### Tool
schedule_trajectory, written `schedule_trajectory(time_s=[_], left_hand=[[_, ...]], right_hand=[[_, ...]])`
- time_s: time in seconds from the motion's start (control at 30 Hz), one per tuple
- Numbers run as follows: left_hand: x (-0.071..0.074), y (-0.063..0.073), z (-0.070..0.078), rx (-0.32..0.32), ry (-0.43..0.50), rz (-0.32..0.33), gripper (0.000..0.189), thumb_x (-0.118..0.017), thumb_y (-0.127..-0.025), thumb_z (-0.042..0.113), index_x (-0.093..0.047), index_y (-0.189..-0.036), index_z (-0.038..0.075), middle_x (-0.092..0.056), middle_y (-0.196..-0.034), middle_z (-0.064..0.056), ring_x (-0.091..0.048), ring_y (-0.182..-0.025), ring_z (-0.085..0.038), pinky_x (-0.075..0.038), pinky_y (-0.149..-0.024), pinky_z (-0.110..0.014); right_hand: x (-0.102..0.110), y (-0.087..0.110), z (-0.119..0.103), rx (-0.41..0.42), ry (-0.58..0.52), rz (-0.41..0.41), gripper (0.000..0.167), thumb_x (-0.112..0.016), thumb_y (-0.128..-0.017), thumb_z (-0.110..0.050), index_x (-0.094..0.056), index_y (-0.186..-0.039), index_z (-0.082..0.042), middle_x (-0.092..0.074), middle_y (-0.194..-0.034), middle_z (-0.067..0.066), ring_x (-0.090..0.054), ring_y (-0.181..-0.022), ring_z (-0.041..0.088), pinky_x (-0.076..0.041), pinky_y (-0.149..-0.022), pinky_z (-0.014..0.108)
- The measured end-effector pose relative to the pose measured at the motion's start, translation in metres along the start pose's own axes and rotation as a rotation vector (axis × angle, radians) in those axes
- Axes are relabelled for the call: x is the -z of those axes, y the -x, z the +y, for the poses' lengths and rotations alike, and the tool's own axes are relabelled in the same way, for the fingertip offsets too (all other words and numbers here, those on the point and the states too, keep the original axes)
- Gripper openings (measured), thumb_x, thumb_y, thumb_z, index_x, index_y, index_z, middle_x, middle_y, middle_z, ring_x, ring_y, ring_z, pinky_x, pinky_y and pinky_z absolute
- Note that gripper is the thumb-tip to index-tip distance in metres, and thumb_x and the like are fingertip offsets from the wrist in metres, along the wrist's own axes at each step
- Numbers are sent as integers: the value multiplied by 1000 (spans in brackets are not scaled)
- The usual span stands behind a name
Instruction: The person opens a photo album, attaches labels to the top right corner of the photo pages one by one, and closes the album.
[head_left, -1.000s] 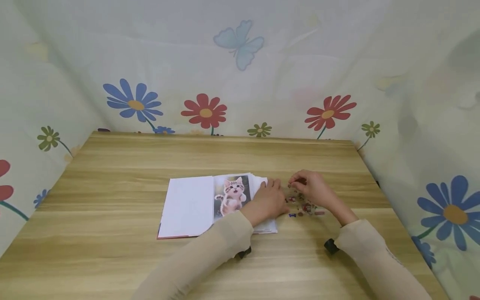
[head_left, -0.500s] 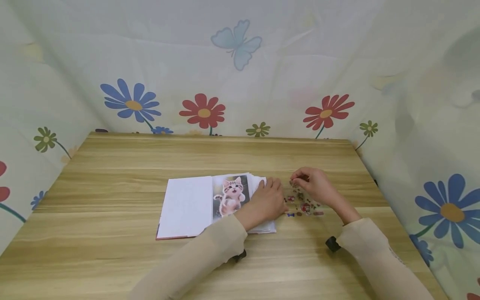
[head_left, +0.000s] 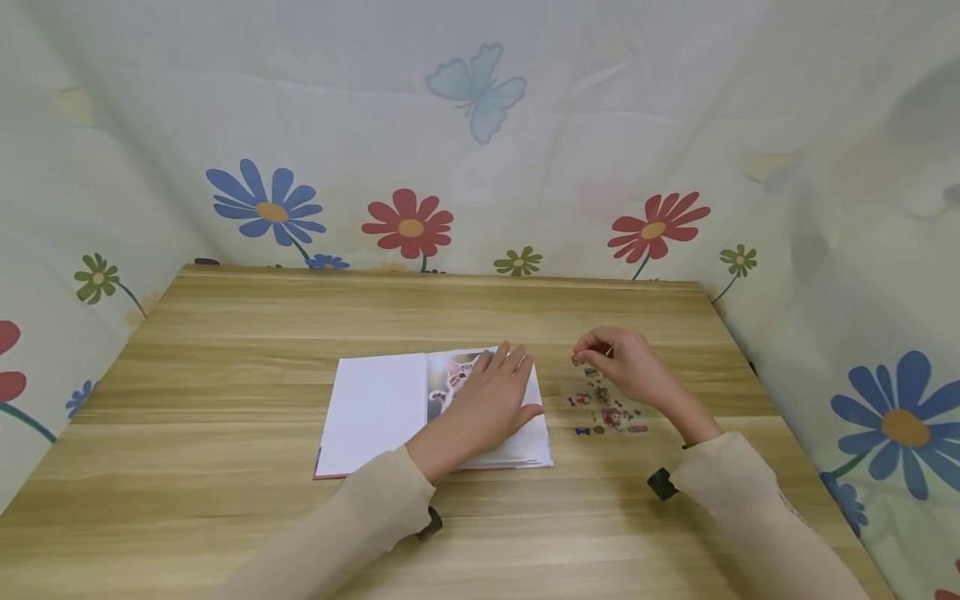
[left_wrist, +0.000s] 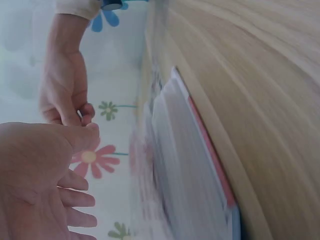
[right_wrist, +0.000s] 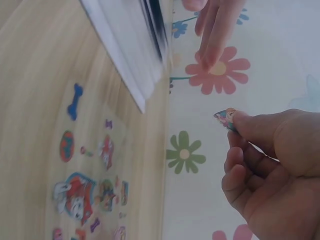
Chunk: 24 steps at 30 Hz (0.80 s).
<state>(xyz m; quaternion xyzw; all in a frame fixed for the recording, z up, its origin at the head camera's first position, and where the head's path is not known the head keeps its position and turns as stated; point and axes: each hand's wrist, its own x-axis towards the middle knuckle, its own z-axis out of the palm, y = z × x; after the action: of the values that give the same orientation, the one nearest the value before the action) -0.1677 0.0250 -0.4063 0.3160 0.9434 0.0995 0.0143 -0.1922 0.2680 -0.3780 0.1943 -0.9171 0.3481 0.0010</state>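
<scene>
My right hand (head_left: 633, 375) pinches a small colourful sticker (right_wrist: 226, 117) between thumb and forefinger, raised over the far end of a clear sticker sheet (right_wrist: 95, 132). My left hand (head_left: 480, 400) is over the right side of an open book (head_left: 375, 412), fingers extended and palm down. It covers much of a kitten picture (head_left: 437, 392) on the right-hand page. In the left wrist view the left fingers (left_wrist: 77, 198) are spread and grasp nothing, with the page block (left_wrist: 182, 145) beside them.
The sheet lies flat on the wooden table (head_left: 247, 517), to the right of the book. Its stickers include a blue bone (right_wrist: 75, 102) and a cartoon puppy (right_wrist: 77, 200). A flower-printed cloth (head_left: 315, 92) surrounds the table at the back and sides.
My left hand has moved left from the book's right edge onto the kitten picture. My right hand has risen slightly off the sheet with the sticker between its fingertips.
</scene>
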Motion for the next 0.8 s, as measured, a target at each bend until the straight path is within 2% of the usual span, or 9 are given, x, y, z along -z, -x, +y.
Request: schedule_trajectory(time_s=[0.27, 0.5, 0.8], left_hand=[[14, 24, -19, 42, 70, 41, 76, -63, -102, 46, -37, -158, 2, -32, -165, -18, -22, -155, -37, -19, -124, -58], [12, 39, -34, 69, 63, 85, 73, -65, -101, 44, -42, -156, 1, -35, -163, -20, -26, -153, -40, -21, -122, -61], [6, 53, -48, 102, 91, 101, 71, -66, -101, 40, -43, -154, -1, -36, -161, -24, -26, -151, -45, -20, -124, -57]], right_hand=[[-1, -5, -16, 9, -7, -7, 7, -67, -101, -7, -74, -101, -5, -74, -95, 11, -59, -70, 18, -51, -59, 26], [-5, -9, -27, 33, -17, -16, 7, -67, -101, -7, -73, -101, -4, -74, -94, 10, -56, -68, 19, -46, -57, 25], [-16, -16, -36, 83, -38, -28, 8, -67, -100, -4, -75, -99, -1, -74, -93, 9, -55, -69, 15, -45, -57, 23]])
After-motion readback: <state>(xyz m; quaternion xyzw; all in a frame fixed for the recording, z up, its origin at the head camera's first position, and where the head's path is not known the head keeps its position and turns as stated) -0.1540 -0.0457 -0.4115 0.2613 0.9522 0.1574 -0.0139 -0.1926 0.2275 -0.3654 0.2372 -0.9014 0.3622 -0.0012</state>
